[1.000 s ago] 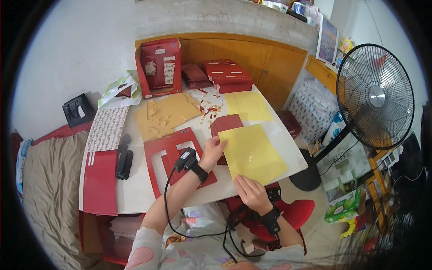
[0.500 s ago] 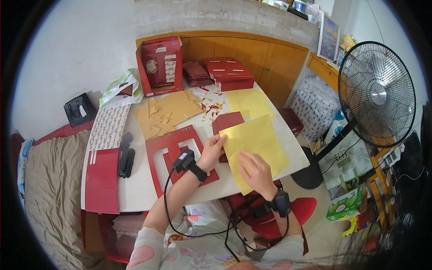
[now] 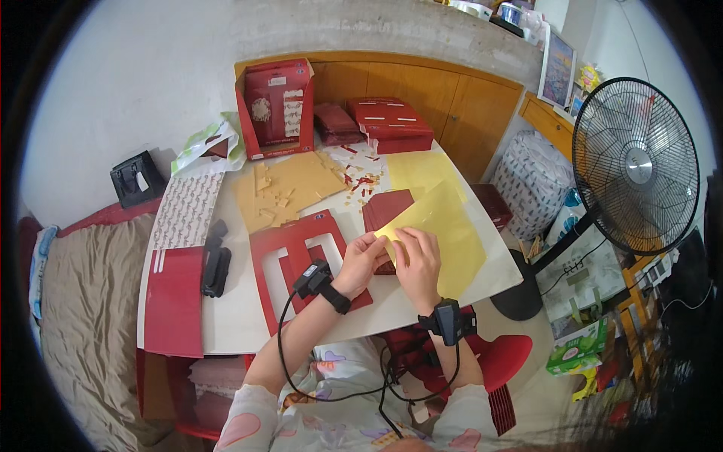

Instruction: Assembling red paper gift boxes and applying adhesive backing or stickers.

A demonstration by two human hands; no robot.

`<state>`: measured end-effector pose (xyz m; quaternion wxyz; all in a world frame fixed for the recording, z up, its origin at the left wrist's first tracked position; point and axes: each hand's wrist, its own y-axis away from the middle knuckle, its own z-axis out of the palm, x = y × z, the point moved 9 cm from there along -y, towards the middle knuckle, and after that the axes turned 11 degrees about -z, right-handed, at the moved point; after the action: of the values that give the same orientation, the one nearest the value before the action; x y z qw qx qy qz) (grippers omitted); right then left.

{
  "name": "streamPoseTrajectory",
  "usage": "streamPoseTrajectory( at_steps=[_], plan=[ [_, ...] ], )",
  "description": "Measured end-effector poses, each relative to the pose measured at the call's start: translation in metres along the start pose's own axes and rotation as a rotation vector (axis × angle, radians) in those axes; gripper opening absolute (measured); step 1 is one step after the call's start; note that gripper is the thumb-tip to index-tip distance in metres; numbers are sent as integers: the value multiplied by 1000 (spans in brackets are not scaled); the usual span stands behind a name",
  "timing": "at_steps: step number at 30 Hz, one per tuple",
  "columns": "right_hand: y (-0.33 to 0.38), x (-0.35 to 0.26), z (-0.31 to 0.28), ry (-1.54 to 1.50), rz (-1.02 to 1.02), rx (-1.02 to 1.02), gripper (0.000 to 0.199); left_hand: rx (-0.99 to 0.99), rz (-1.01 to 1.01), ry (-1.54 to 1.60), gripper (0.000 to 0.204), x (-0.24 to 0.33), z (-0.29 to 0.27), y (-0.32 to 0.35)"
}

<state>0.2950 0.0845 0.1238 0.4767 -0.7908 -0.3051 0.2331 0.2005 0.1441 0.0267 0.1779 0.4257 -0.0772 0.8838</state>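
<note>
A thin yellow sheet [image 3: 456,245] hangs at a slant over the near right part of the table. My left hand [image 3: 360,265] is closed in a pinch at its left corner. Right beside it, the fingers of my right hand [image 3: 419,262] are also drawn together on that corner, so the fingertips of both hands nearly meet. Partly under the sheet lies a stack of dark red cards [image 3: 386,209]. To the left of my hands, a red cardboard sheet with cut-out windows [image 3: 269,248] lies flat, partly covered by my left wrist.
Behind lie a tan board with loose strips [image 3: 301,178], red and yellow scraps [image 3: 364,181] and another yellow sheet [image 3: 410,167]. Red boxes [image 3: 392,124] stand at the back. A patterned and red panel [image 3: 173,301] and black object [image 3: 216,271] lie left; a fan [image 3: 636,166] stands right.
My right hand has moved up and left from the sheet's lower part to the corner by my left hand. The sheet has tilted and turned. The whole view has shifted slightly.
</note>
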Motion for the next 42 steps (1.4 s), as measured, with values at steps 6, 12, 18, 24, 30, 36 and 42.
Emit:
streamPoseTrajectory(
  at_steps=[6, 12, 18, 24, 30, 36, 42],
  plan=[
    [0, -2, 1, 9, -3, 38, 17, -27, -14, -4, 23, -1, -2, 0],
    [-2, -5, 0, 1, -2, 50, 15, -18, 9, -29, 22, 1, -3, 3],
    [7, 0, 2, 4, -8, 90, 18, -13, 21, -26, 22, -1, 1, 3],
    [1, -17, 4, 79, -87, 56, 16, -17, 34, 19, 22, 2, -2, 8],
    [1, -26, 4, 142, -136, 87, 14, -28, 50, 32, 21, 5, -2, 10],
    [3, -26, 6, 144, -149, 101, 12, -2, 29, 74, 23, 7, -3, 10],
    [10, -20, 5, 40, -112, 98, 14, -22, 8, 92, 25, 8, -3, 10]
  ],
)
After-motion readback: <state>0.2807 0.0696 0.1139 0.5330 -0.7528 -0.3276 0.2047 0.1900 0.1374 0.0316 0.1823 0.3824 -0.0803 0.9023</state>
